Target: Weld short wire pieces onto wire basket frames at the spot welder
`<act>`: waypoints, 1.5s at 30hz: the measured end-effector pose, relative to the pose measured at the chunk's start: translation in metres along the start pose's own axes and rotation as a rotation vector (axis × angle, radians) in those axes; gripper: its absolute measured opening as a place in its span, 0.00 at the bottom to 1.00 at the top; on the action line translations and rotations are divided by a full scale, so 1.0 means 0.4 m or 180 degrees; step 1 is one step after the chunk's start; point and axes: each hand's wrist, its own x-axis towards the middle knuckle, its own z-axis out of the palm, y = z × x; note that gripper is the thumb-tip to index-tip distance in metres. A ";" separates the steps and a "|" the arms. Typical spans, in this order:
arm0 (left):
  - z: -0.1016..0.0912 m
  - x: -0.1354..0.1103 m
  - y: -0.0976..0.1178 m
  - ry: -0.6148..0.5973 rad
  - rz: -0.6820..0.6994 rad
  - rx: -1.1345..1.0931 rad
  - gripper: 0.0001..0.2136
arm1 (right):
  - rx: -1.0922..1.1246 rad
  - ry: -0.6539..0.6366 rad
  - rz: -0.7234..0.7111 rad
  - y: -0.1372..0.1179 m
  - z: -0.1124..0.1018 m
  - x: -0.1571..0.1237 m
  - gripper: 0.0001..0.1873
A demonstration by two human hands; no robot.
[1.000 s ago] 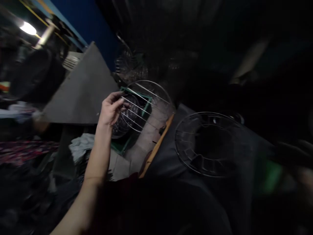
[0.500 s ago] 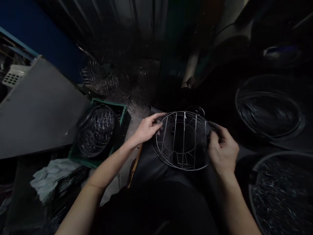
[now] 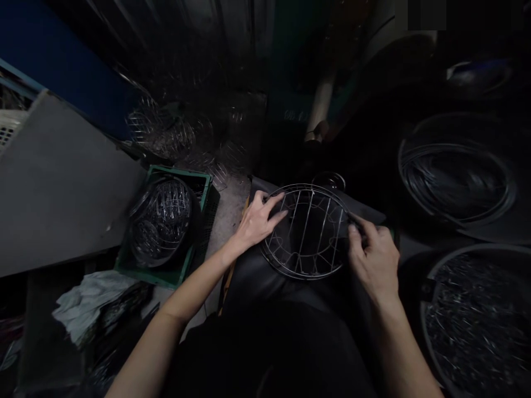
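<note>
A round wire rack [image 3: 306, 221] lies tilted over my lap, with straight parallel bars across its top ring. Bent wire loops and a second ring show beneath the bars. At the rack's left rim is my left hand [image 3: 258, 221], its fingers apart and reaching over the edge. On the opposite side my right hand [image 3: 375, 254] has thumb and fingers closed at the right rim. Darkness hides exactly where those fingertips meet the wire. Just behind the rack sits a small wire ring [image 3: 329, 181].
To the left, a green crate [image 3: 182, 273] carries a dark basin [image 3: 193, 221] of wire parts. More wire racks [image 3: 166, 132] lie piled beyond. A pale cloth [image 3: 89, 301] is at lower left. On the right are coiled wire [image 3: 456, 177] and a tub [image 3: 431, 326] of small metal pieces.
The rack has come down flatter and slightly left. My left fingers have spread over its rim, while my right hand has moved a little left and stayed closed at the edge.
</note>
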 end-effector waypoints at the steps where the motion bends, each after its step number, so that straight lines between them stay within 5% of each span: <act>1: 0.003 -0.003 -0.005 0.0021 0.0044 0.0026 0.22 | 0.0012 -0.0089 -0.0051 0.009 -0.002 -0.010 0.25; 5: 0.020 -0.006 -0.031 0.0090 0.0197 -0.0197 0.22 | 0.0316 -0.0250 0.0018 0.033 -0.008 -0.052 0.28; 10: 0.031 -0.009 -0.055 0.0321 -0.0088 -0.0916 0.24 | 0.0771 0.0064 0.0465 0.036 -0.001 -0.078 0.26; 14: 0.028 -0.016 -0.056 0.0285 -0.0222 -0.0748 0.14 | 0.1021 0.0039 0.0455 0.035 0.009 -0.084 0.24; 31: 0.065 -0.033 -0.060 0.0316 -0.0548 -0.1035 0.11 | 0.1465 0.0010 0.0658 0.028 0.021 -0.068 0.24; 35: 0.061 -0.051 -0.051 0.0552 -0.0214 -0.1090 0.09 | 0.2125 -0.0294 0.1118 0.031 0.015 -0.074 0.27; 38: 0.033 -0.066 -0.041 0.0855 0.0493 -0.1140 0.09 | 0.2640 -0.0407 0.1211 0.022 -0.015 -0.074 0.27; 42: 0.019 -0.080 -0.052 0.1125 0.1092 -0.1161 0.13 | 0.2166 -0.0279 0.0516 0.008 -0.059 -0.039 0.16; 45: 0.049 -0.104 -0.088 0.0833 0.0565 -0.0888 0.07 | 0.1637 -0.0234 -0.0350 0.016 -0.045 0.000 0.14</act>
